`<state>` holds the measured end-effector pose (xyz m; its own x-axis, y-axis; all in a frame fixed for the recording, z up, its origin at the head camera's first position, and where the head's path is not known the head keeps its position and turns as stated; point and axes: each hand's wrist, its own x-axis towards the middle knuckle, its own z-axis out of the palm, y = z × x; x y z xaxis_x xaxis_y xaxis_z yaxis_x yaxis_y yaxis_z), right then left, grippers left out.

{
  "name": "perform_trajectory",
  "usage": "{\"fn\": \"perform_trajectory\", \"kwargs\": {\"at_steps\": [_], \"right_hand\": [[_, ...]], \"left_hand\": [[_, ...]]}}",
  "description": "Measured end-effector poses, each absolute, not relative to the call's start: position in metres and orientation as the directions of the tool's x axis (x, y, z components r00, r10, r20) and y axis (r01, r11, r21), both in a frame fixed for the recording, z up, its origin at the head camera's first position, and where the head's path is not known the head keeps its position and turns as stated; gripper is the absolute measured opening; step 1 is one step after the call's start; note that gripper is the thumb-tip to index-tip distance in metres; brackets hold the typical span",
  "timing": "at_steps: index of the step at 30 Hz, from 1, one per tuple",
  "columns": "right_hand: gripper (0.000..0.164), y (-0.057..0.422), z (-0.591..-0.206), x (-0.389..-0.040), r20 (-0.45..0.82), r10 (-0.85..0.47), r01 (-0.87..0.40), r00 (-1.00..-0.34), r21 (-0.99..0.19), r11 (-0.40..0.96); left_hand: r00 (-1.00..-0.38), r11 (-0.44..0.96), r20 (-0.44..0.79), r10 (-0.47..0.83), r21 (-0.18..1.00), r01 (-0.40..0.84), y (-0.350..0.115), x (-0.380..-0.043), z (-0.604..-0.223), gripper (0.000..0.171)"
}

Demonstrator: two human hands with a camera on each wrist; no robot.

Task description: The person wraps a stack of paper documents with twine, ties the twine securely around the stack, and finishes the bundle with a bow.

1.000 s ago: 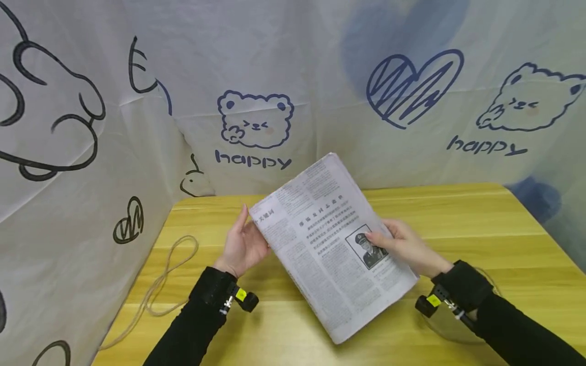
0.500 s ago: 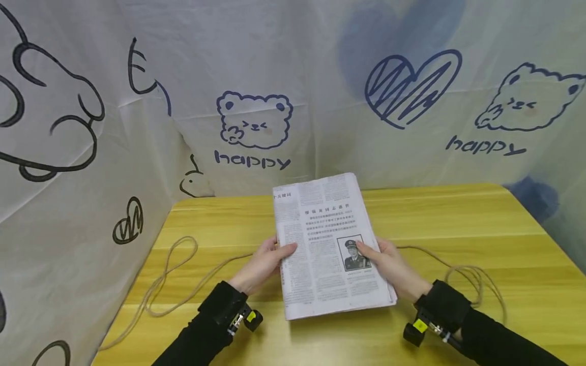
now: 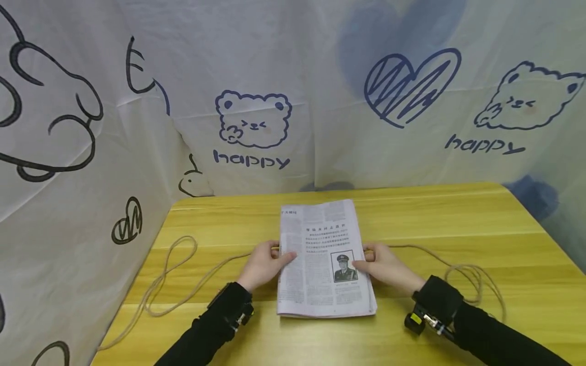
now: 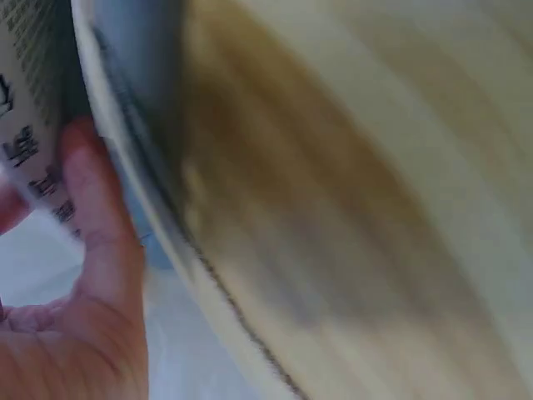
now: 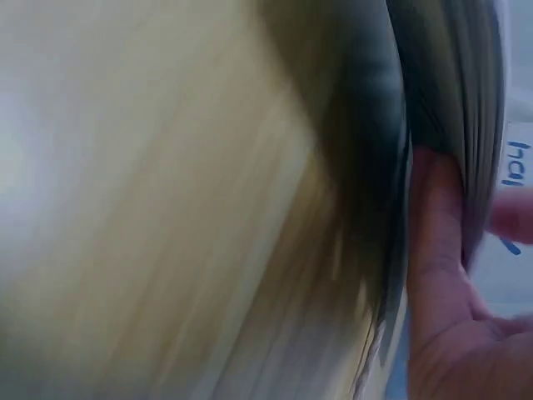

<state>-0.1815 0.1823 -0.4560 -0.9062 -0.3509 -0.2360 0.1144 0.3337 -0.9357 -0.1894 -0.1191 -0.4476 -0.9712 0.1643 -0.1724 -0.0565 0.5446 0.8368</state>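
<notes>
A folded stack of newspaper (image 3: pixel 316 284) is low over the middle of the yellow wooden table (image 3: pixel 220 218). My left hand (image 3: pixel 263 264) holds its left edge, thumb on top and fingers at the underside. At the right edge my right hand (image 3: pixel 389 267) does the same, its thumb beside the printed portrait. Layered page edges (image 5: pixel 479 100) show next to the fingers in the right wrist view. A thin tan rope (image 3: pixel 212 272) runs from the left and goes out of sight behind the newspaper, then reappears on the right. Whether the newspaper touches the table I cannot tell.
On the left the rope lies in a loose loop, and its other end forms a small coil (image 3: pixel 478 284) on the right. White cloth walls (image 3: pixel 339 142) with blue and black drawings stand behind the table and along its left side.
The newspaper has turned from slanted to nearly upright and come down toward the table. My left hand shifted from its upper left corner to the left edge; the right hand kept its hold.
</notes>
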Motion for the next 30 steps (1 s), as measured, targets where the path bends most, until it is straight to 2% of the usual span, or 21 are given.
{"fn": "perform_trajectory", "kwargs": {"at_steps": [3, 6, 9, 12, 16, 24, 27, 30], "right_hand": [[0.046, 0.188, -0.460, -0.182, -0.245, -0.386, 0.070, -0.889, -0.907, 0.415], [0.045, 0.196, -0.458, -0.185, -0.178, -0.367, -0.043, -0.913, -0.853, 0.521], [0.039, 0.202, -0.455, -0.190, -0.010, -0.322, -0.216, -0.947, -0.719, 0.660], [0.036, 0.203, -0.457, -0.196, 0.127, -0.327, -0.341, -0.936, -0.550, 0.763], [0.038, 0.202, -0.464, -0.203, 0.130, -0.407, -0.422, -0.904, -0.422, 0.802], [0.007, 0.201, -0.470, -0.212, 0.098, -0.456, -0.455, -0.885, -0.395, 0.798], [0.005, 0.202, -0.471, -0.214, 0.110, -0.472, -0.475, -0.875, -0.390, 0.789], [0.012, 0.204, -0.473, -0.215, 0.116, -0.480, -0.485, -0.870, -0.386, 0.785]], "left_hand": [[-0.980, 0.654, -0.144, 0.140, 0.756, -0.018, -0.121, -0.188, -0.451, 0.057], [-0.992, 0.731, -0.063, 0.105, 0.682, 0.034, -0.125, -0.189, -0.449, 0.053], [-0.994, 0.771, -0.004, 0.108, 0.631, 0.081, -0.129, -0.194, -0.446, 0.047], [-0.987, 0.788, -0.017, 0.158, 0.604, 0.116, -0.131, -0.199, -0.445, 0.042], [-0.969, 0.798, -0.071, 0.235, 0.583, 0.150, -0.132, -0.204, -0.452, 0.039], [-0.967, 0.831, -0.068, 0.246, 0.528, 0.175, -0.130, -0.206, -0.460, 0.024], [-0.967, 0.844, -0.064, 0.247, 0.504, 0.182, -0.130, -0.207, -0.460, 0.019], [-0.967, 0.857, -0.048, 0.250, 0.476, 0.198, -0.127, -0.206, -0.462, 0.015]]}}
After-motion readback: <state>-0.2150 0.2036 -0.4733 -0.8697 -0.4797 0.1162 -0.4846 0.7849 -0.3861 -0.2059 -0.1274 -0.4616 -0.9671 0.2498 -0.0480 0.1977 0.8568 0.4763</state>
